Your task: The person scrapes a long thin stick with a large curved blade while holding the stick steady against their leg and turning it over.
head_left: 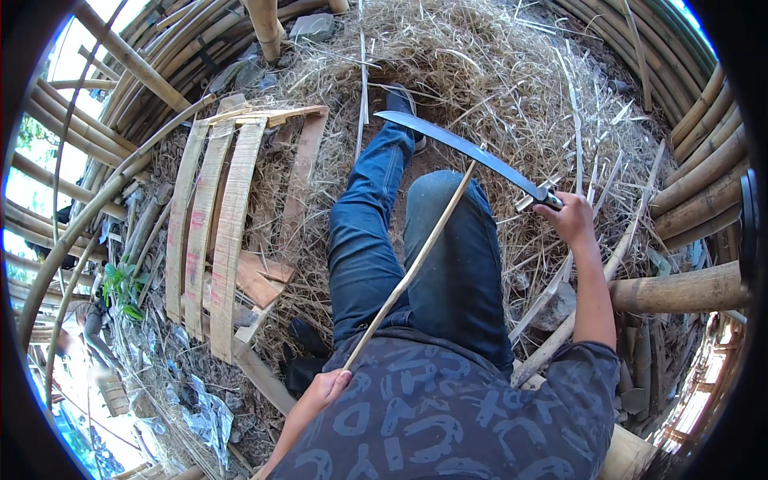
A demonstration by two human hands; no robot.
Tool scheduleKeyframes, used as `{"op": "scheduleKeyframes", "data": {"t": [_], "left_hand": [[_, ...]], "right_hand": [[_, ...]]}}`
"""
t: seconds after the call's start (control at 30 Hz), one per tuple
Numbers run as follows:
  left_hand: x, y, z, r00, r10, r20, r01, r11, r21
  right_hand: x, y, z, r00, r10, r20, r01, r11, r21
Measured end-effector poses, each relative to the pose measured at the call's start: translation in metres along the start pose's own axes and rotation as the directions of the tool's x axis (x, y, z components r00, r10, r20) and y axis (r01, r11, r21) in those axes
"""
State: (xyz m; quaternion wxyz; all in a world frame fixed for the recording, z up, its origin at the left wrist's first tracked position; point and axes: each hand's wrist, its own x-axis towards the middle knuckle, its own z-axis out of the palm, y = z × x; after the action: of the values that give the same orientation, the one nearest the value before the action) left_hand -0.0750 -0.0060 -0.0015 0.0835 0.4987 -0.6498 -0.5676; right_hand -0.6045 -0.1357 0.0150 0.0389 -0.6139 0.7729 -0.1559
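My left hand (324, 390) is closed around the lower end of a thin wooden stick (408, 280), close to my torso. The stick slants up and away over my bent right knee. My right hand (570, 218) grips the handle of a long, curved machete (456, 142), out past the right side of that knee. Its dark blade points to the far left, and a shiny metal guard sits by my fingers. Near the stick's far end, blade and stick cross; whether they touch I cannot tell. The handle is mostly hidden in my fist.
Dry straw (496, 72) covers the ground ahead. A slatted wooden crate (212, 232) stands to the left, with plastic scraps (210, 420) nearer. Bamboo poles wall both sides; one thick pole (680, 290) juts in from the right. Another person (94, 330) is partly visible far left.
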Motion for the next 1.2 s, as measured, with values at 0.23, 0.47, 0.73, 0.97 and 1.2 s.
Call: {"op": "scheduleKeyframes", "data": {"t": [0.23, 0.47, 0.73, 0.97, 1.2], "left_hand": [[0.007, 0.003, -0.003, 0.997, -0.067, 0.045, 0.063, 0.995, 0.074], [0.001, -0.002, 0.001, 0.998, -0.061, -0.005, 0.062, 0.998, 0.017], [0.004, -0.004, -0.003, 0.993, -0.108, 0.056, 0.106, 0.993, 0.041], [0.006, -0.016, -0.005, 0.991, -0.109, 0.075, 0.109, 0.994, 0.001], [0.021, -0.006, -0.007, 0.988, -0.106, 0.109, 0.113, 0.992, -0.061]], "right_hand": [[-0.004, -0.042, -0.001, 0.999, -0.018, -0.031, 0.019, 1.000, 0.018], [0.028, -0.028, 0.010, 0.994, -0.088, 0.064, 0.083, 0.994, 0.071], [0.022, -0.045, 0.009, 0.964, -0.267, -0.013, 0.267, 0.964, -0.013], [0.022, -0.005, 0.000, 0.971, 0.177, 0.158, -0.170, 0.984, -0.056], [-0.067, -0.048, 0.127, 0.855, 0.473, 0.212, -0.477, 0.557, 0.680]]}}
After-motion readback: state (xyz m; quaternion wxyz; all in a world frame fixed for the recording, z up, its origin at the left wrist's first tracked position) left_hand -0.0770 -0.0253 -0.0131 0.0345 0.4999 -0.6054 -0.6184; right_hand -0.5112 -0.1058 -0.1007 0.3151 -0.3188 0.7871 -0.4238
